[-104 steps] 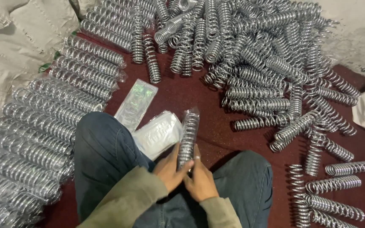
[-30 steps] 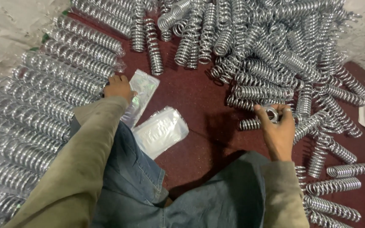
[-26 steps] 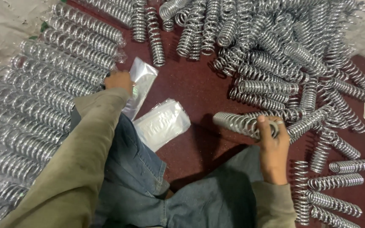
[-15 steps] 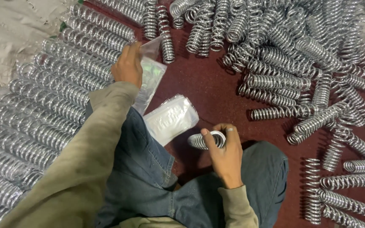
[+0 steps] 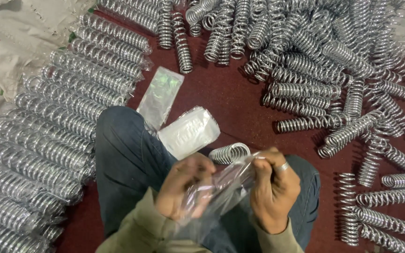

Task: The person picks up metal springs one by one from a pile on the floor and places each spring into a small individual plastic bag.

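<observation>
Over the lap: both hands work one clear plastic sleeve (image 5: pixel 221 192).
Left hand (image 5: pixel 183 185): fingers closed, pinching the sleeve.
Right hand (image 5: pixel 273 187): closed on the sleeve and one spring (image 5: pixel 230 152).
Loose springs (image 5: pixel 315 70): too many to count.

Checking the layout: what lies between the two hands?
In the head view, a clear plastic bag stretches between left hand and right hand.

Shiny silver coil springs (image 5: pixel 305 89) lie on a dark maroon floor (image 5: pixel 230 103); beside them, a clear plastic sleeve (image 5: pixel 221 187), blue jeans (image 5: pixel 127 159), an olive cuff (image 5: pixel 141 234).
</observation>
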